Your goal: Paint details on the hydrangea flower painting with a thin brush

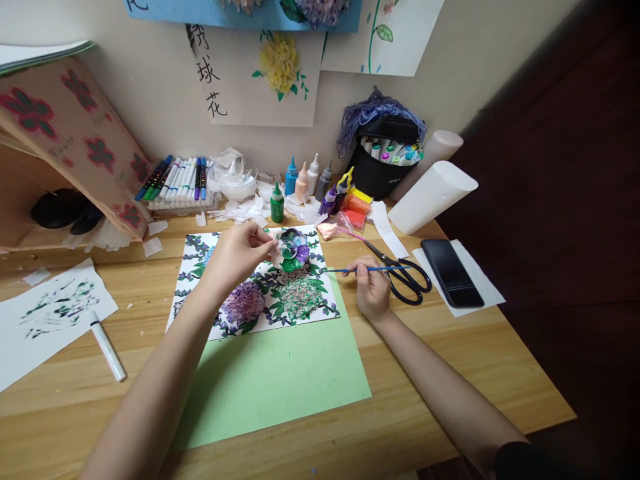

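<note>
My left hand [250,243] pinches the rim of a small flower-shaped paint palette [292,250], smeared with green, purple and white, and holds it over the artwork. Between the fingers of my right hand [373,287] is a thin blue paintbrush [373,269], its tip pointing left near the artwork's right edge. The white artwork sheet [320,317] carries textured flower heads in purple and green-pink with dark green and purple leaves. Part of it is hidden by my left hand and the palette. Beneath it lies a light green sheet [285,380].
Black scissors [407,283] lie beside my right hand, with a phone [453,273] further right. Paint bottles [277,203], paper scraps and markers [180,180] line the wall. A paint-marked sheet [60,307] and a white marker [107,350] are at left.
</note>
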Tool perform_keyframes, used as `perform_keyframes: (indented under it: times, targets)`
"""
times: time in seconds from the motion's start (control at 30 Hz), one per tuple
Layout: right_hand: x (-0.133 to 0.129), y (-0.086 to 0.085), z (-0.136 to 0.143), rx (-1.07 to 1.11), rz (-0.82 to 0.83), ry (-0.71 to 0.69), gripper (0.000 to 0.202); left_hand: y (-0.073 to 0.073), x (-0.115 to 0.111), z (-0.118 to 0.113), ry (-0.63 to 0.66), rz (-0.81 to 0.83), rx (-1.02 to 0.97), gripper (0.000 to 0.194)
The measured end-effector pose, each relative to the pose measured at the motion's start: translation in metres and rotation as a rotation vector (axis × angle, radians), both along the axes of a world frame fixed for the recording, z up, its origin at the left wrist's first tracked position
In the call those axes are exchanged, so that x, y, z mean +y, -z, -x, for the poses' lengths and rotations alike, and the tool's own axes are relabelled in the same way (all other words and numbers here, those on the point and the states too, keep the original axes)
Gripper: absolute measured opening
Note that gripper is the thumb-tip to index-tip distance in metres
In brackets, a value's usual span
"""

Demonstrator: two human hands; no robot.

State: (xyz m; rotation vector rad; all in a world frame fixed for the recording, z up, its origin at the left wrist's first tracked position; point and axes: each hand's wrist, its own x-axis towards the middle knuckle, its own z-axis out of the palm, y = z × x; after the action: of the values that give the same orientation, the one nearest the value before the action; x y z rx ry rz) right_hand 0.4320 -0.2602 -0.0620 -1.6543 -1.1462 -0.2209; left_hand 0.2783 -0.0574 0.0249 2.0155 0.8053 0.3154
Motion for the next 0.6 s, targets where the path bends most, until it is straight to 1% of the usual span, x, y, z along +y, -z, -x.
perform_keyframes:
  times: [0.23, 0.3, 0.47, 0.53, 0.6]
  targets:
    - [0.001, -0.001, 0.001, -0.008, 0.021, -0.027, 0.023, 0.0, 0.001, 0.0, -0.003, -0.011, 0.008, 0.015]
    - [0.001, 0.0, 0.001, 0.01, -0.02, -0.028, 0.022, -0.001, -0.001, 0.0, -0.003, -0.02, 0.014, 0.015]
    - [-0.001, 0.002, 0.004, -0.013, -0.21, -0.003, 0.02, -0.001, -0.008, -0.003, 0.013, -0.031, 0.006, 0.016]
    - [-0.002, 0.002, 0.007, -0.036, -0.219, -0.015, 0.018, -0.001, -0.011, -0.004, 0.021, -0.046, 0.006, 0.015]
    - [-0.002, 0.001, 0.01, -0.067, -0.173, -0.051, 0.015, -0.001, -0.014, -0.006, 0.023, -0.064, 0.014, 0.015]
